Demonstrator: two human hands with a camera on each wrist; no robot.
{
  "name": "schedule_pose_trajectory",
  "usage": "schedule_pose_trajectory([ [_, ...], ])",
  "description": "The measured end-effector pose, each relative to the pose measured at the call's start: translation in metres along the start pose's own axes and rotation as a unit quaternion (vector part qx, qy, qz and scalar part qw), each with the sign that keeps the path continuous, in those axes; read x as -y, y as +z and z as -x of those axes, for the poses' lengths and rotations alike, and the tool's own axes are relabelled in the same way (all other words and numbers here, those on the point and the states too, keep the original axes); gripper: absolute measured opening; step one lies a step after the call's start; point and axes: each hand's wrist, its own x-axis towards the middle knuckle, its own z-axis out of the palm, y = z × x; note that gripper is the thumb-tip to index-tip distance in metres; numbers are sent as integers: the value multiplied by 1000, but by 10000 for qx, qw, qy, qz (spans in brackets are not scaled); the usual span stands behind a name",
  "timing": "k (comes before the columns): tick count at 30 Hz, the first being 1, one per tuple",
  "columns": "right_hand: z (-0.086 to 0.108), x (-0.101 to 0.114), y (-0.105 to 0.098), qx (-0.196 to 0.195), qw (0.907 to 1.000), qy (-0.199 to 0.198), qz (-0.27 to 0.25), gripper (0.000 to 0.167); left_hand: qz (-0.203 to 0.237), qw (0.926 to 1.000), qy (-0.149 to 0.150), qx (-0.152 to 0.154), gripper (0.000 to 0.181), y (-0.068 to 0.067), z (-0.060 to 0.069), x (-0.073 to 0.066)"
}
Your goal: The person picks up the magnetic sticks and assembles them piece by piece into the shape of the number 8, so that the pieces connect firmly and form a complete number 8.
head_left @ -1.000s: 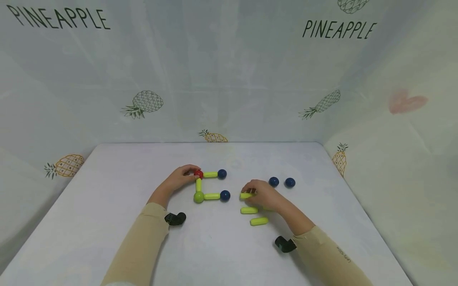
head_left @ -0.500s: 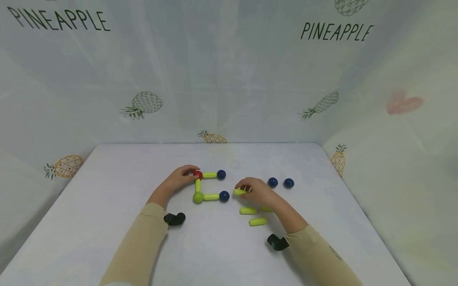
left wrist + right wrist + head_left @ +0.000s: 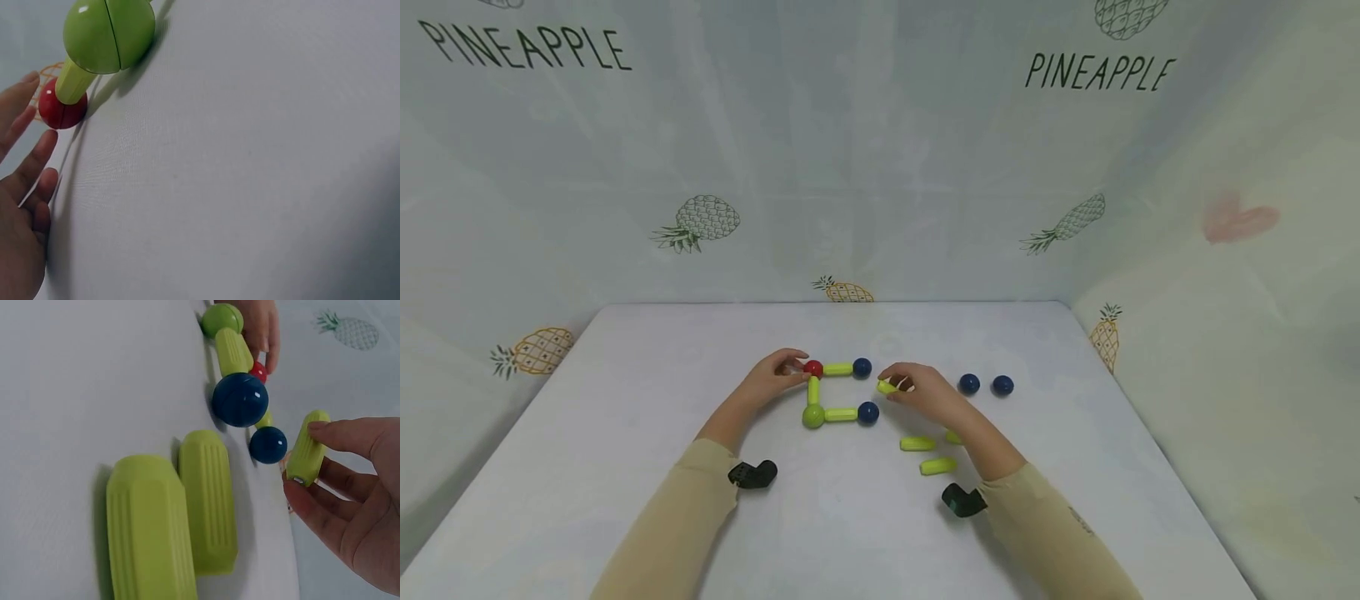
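Observation:
A C-shaped frame of yellow-green magnetic building sticks lies on the table: a red ball [image 3: 813, 368] and a green ball [image 3: 813, 416] form its left corners, and blue balls [image 3: 862, 367] end both arms. My left hand [image 3: 766, 379] is beside the red ball; in the left wrist view its fingers [image 3: 44, 150] are spread, with a small gap to the ball. Thumb and fingers of my right hand [image 3: 928, 392] pinch a yellow-green magnetic stick [image 3: 307, 449], above the table and just right of the two blue ends. A metal tip shows at its lower end.
Loose yellow-green sticks [image 3: 917, 444] lie in front of the right hand, one partly hidden by the forearm. Two loose blue balls [image 3: 986, 385] [image 3: 1002, 385] rest to its right. A pineapple-print cloth [image 3: 880, 167] hangs behind the white table [image 3: 835, 533].
My right hand has lifted the stick and carried it leftward and away, towards the frame's blue ends. My left hand has loosened from the red ball and drawn slightly left.

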Motion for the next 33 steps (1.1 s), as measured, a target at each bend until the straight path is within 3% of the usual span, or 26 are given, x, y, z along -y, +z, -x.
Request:
schedule_pose_trajectory([
  [11, -10, 9, 8, 70, 9991, 61, -413, 34, -297, 9988, -371, 83, 36, -1, 18, -6],
  [27, -18, 12, 14, 46, 9975, 124, -700, 33, -279, 9985, 116, 467, 48, 0, 40, -17],
  [33, -20, 10, 15, 36, 9969, 107, -778, 33, -307, 9970, 30, 711, 48, 6, 51, -25],
])
